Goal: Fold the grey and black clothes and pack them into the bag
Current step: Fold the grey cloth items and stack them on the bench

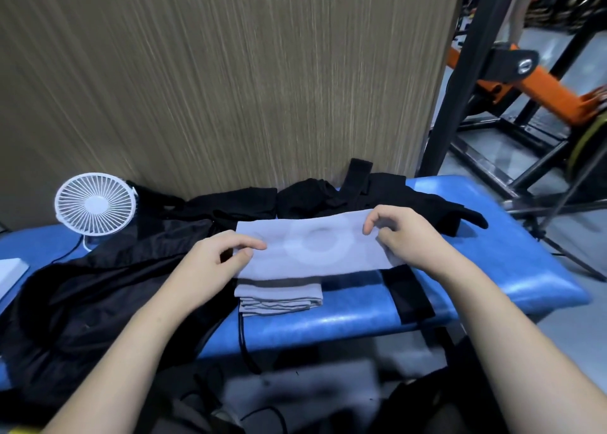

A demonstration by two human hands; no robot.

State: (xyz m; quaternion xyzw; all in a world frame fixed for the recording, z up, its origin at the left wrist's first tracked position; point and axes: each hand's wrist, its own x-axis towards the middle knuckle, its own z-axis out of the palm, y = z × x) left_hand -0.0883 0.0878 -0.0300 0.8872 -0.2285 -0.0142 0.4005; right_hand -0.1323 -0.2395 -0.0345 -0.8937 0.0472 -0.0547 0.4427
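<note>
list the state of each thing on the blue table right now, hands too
left hand: pinching the left end of the grey cloth
right hand: pinching its right end
light grey cloth with a pale ring print: part folded, held flat
folded grey clothes stack: folded, under the held cloth's near edge
black clothes: unfolded, heaped at the back
black drawstring bag: lying slack at the left
small white desk fan: upright; running or not, cannot tell

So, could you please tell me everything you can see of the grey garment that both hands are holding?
The grey garment looks like soft, light knit, folded into a long flat band with a pale ring print at its middle. It lies crosswise over the blue padded table, with black clothes behind it. Its near left part rests on a stack of folded grey cloth. The left hand pinches its left end; the right hand pinches its right end.
</note>
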